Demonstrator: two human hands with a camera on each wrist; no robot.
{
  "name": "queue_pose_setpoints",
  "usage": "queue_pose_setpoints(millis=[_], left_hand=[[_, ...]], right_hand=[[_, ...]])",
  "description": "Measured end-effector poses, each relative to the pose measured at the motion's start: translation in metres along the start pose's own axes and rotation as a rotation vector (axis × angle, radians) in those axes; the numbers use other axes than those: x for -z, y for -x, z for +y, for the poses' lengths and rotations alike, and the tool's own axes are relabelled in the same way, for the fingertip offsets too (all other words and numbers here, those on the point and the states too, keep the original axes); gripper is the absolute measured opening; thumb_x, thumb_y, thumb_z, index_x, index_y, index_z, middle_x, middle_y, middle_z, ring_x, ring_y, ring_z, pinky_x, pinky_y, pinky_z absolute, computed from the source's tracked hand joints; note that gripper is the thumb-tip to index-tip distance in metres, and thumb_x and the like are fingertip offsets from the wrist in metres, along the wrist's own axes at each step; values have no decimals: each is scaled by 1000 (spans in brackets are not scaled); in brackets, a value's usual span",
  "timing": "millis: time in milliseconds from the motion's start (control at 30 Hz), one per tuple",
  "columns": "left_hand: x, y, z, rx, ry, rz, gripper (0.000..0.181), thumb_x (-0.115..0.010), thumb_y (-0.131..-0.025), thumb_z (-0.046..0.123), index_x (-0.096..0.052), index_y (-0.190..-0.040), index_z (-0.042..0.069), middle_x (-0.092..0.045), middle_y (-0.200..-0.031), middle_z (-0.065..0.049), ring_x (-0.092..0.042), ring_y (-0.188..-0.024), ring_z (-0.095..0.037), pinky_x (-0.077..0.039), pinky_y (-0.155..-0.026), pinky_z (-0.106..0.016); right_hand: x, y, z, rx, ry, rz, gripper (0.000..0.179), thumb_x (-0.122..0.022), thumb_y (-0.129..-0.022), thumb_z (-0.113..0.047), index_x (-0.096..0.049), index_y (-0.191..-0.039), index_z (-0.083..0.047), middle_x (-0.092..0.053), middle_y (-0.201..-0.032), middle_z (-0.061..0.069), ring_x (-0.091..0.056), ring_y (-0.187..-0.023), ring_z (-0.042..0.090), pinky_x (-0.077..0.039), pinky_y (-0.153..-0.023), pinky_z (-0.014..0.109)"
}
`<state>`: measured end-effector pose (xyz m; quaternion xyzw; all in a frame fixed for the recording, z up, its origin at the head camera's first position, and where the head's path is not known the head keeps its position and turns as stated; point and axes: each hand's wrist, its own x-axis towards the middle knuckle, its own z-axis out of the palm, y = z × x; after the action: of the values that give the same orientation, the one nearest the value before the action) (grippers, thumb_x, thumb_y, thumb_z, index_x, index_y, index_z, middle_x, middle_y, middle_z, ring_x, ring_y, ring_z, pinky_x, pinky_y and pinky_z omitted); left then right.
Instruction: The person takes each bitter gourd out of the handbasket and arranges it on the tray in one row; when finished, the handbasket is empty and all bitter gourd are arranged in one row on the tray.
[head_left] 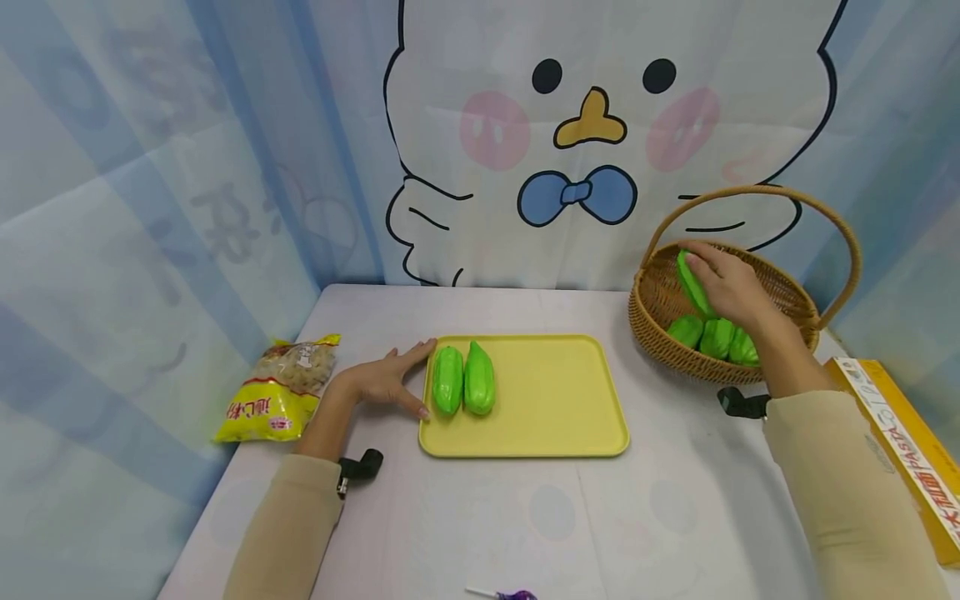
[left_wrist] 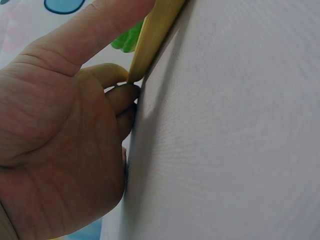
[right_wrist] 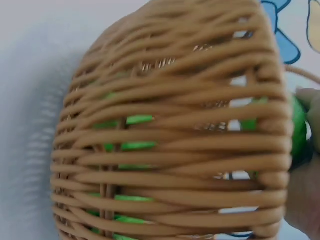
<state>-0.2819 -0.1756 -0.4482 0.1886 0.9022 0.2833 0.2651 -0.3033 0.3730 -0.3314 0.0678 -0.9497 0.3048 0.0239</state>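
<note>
My left hand [head_left: 382, 382] rests at the left side of a yellow tray [head_left: 555, 400], thumb and forefinger spread along its edge. Two bright green, ribbed toy gourds lie side by side on the tray: a left gourd [head_left: 447, 381] and a right gourd [head_left: 479, 379]. Over the wicker basket [head_left: 660, 342], my right hand [head_left: 723, 279] grips another green toy gourd [head_left: 693, 283]. Below it, several more green gourds [head_left: 716, 337] lie inside the basket. In the right wrist view the woven wall [right_wrist: 185, 135] hides most of them, and the held gourd [right_wrist: 298, 125] shows past the rim.
A yellow snack bag [head_left: 277, 392] lies left of my left forearm. At the right edge is a long yellow pasta box [head_left: 907, 450], beside my right sleeve. A purple lollipop [head_left: 516, 595] lies at the near edge. The basket's handle [head_left: 855, 258] arches up behind my right hand.
</note>
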Motion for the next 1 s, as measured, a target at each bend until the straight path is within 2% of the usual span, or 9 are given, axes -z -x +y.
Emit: queue_pose_setpoints(millis=[133,233,367,467,533,600,700,800,1000], left_hand=[[0,-1,-1,-2,2,1,135,-94,-69,53,-4,-169,33,0,-177,-2,10,-159,-50,3,-123,-75],[0,-2,-2,-5,6,3,135,-94,-70,52,-4,-169,33,0,-177,-2,10,-159,-50,3,-123,-75],[-1,-1,-2,-6,10,4,135,-94,-69,52,-5,-169,34,0,-177,-1,11,-159,-49,4,-123,-74],[0,0,-1,-5,15,3,135,-94,-69,52,-5,-169,34,0,-177,-1,12,-159,-48,4,-123,-74],[0,0,-1,-3,16,3,135,-94,-69,52,-5,-169,34,0,-177,-2,11,-159,-49,4,-123,-74],[0,0,-1,-3,15,5,135,-94,-69,52,-5,-169,34,0,-177,-2,11,-159,-49,4,-123,-75],[0,0,-1,1,14,6,135,-94,-68,52,-5,-169,34,0,-177,-2,11,-159,-49,4,-123,-74],[0,0,-1,1,17,2,135,-94,-69,52,-5,-169,34,0,-177,-2,11,-159,-49,4,-123,-74],[0,0,-1,2,8,3,134,-94,-69,52,-5,-169,35,-1,-177,-1,10,-160,-48,3,-123,-75]], right_hand=[[-3,5,-10,4,-52,72,73,-36,-106,-63,-23,-168,-27,-29,-167,26,-45,-134,50,-44,-99,65],[-6,10,-17,24,-51,85,75,-44,-104,-62,-24,-167,-27,-34,-162,28,-50,-113,40,-45,-83,51],[-9,15,-30,96,-59,94,69,-46,-107,-54,-28,-166,-22,-31,-162,29,-45,-127,48,-44,-94,62],[-13,18,-41,158,-80,111,62,-46,-109,-48,-35,-164,-21,-32,-164,25,-34,-145,51,-32,-111,73],[-17,20,-49,191,-96,129,57,-47,-110,-45,-42,-161,-23,-37,-162,22,-32,-149,49,-27,-116,74],[-24,22,-57,209,-122,151,52,-48,-110,-43,-47,-158,-24,-43,-158,18,-38,-146,41,-33,-116,67],[-37,24,-69,218,-189,186,48,-49,-110,-39,-50,-156,-24,-49,-148,14,-51,-122,28,-48,-97,41],[-51,25,-79,226,-267,204,47,-49,-111,-35,-50,-156,-23,-49,-143,13,-48,-103,17,-43,-79,23],[-73,27,-95,218,-351,163,57,-55,-109,-27,-39,-163,-23,-43,-147,20,-43,-112,19,-41,-85,25]])
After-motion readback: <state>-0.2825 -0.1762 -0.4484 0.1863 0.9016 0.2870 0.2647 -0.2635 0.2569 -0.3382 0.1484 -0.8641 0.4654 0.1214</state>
